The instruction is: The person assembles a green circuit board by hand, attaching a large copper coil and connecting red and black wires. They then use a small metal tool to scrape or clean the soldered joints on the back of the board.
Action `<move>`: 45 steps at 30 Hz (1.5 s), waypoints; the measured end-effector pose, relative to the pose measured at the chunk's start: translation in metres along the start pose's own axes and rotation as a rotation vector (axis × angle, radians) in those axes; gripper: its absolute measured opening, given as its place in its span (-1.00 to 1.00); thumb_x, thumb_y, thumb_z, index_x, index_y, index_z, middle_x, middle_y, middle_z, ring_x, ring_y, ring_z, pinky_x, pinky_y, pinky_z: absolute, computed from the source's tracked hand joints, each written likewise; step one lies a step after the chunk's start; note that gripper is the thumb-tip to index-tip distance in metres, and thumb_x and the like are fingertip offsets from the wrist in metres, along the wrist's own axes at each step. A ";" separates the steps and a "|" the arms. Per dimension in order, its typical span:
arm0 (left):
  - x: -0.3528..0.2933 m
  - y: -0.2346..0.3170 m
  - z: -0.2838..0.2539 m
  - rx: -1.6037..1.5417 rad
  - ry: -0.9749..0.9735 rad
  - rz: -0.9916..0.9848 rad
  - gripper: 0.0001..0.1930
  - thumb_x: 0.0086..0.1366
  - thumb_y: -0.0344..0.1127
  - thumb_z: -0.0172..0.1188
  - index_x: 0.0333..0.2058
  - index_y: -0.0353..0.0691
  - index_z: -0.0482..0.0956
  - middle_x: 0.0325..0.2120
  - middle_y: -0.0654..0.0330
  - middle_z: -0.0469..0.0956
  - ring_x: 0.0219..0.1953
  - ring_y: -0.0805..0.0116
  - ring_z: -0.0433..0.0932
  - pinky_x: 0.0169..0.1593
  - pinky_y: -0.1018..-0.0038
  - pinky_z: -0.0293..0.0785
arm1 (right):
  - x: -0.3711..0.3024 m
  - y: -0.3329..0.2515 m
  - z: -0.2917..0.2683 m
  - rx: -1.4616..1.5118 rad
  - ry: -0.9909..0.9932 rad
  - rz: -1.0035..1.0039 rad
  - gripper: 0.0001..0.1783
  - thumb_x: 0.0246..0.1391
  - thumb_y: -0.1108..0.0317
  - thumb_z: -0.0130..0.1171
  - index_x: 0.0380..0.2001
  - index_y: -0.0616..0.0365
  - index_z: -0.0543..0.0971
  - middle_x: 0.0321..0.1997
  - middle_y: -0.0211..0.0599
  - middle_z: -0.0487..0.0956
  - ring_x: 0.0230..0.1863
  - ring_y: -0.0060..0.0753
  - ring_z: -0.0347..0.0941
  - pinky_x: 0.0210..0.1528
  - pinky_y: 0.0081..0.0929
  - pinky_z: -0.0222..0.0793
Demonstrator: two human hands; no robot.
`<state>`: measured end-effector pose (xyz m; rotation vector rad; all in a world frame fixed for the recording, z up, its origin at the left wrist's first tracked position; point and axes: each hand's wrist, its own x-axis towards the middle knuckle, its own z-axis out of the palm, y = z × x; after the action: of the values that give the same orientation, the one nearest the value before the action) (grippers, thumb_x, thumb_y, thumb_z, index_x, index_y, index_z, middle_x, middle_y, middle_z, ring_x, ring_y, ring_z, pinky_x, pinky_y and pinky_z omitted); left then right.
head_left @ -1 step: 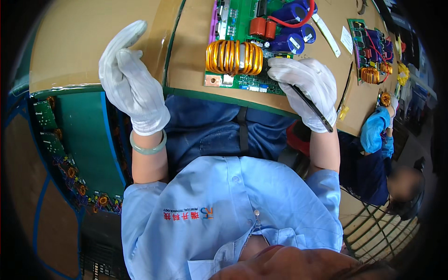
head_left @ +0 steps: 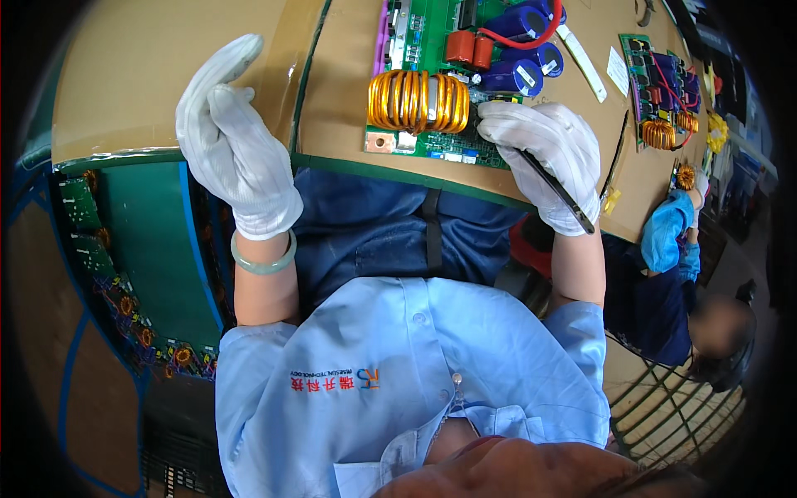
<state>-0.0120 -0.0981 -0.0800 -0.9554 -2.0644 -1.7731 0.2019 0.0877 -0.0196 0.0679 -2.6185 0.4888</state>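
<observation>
Board: green, fitted with a copper coil and blue capacitors, laid at 12 o'clock on the bench.
Right hand: closed around a black tool, fingertips set on the board.
Left hand: opened flat, nothing held, raised at 10 o'clock.

A second circuit board lies near a co-worker's blue sleeve.

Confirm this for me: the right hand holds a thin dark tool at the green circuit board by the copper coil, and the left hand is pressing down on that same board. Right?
Not quite. The head view shows the left hand raised and open over the bare brown work surface, off the green circuit board. The rest stands: the right hand holds a thin dark tool at that board beside the copper coil.
</observation>
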 end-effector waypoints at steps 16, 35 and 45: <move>0.003 -0.001 -0.001 0.091 -0.040 0.073 -0.53 0.60 -0.14 -0.22 -0.16 -0.39 0.61 -0.10 0.03 0.67 -0.25 0.38 0.57 -0.18 0.51 0.45 | 0.009 0.000 0.002 0.075 0.036 0.111 -0.71 -0.19 0.60 0.33 -0.30 0.13 0.65 -0.28 -0.36 0.70 -0.40 -0.29 0.56 -0.34 -0.44 0.46; -0.002 0.002 0.000 0.117 -0.027 -0.050 -0.48 0.59 -0.06 -0.23 -0.16 -0.37 0.62 -0.10 0.04 0.68 -0.19 0.41 0.59 -0.16 0.54 0.45 | -0.014 0.002 0.019 -0.048 0.127 0.049 -0.71 -0.09 0.66 0.29 -0.24 0.16 0.64 -0.21 -0.32 0.72 -0.20 -0.31 0.67 -0.24 -0.47 0.47; 0.000 -0.003 -0.001 0.094 -0.037 0.024 -0.55 0.59 -0.13 -0.19 -0.12 -0.37 0.61 -0.09 0.05 0.67 -0.26 0.44 0.54 -0.17 0.54 0.43 | -0.026 0.005 0.027 0.219 0.307 0.203 -0.78 -0.06 0.60 0.36 -0.29 0.16 0.64 -0.24 -0.29 0.74 -0.20 -0.34 0.69 -0.24 -0.50 0.47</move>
<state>-0.0139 -0.0994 -0.0818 -0.9891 -2.1293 -1.6433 0.2125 0.0820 -0.0557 -0.1903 -2.2741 0.7893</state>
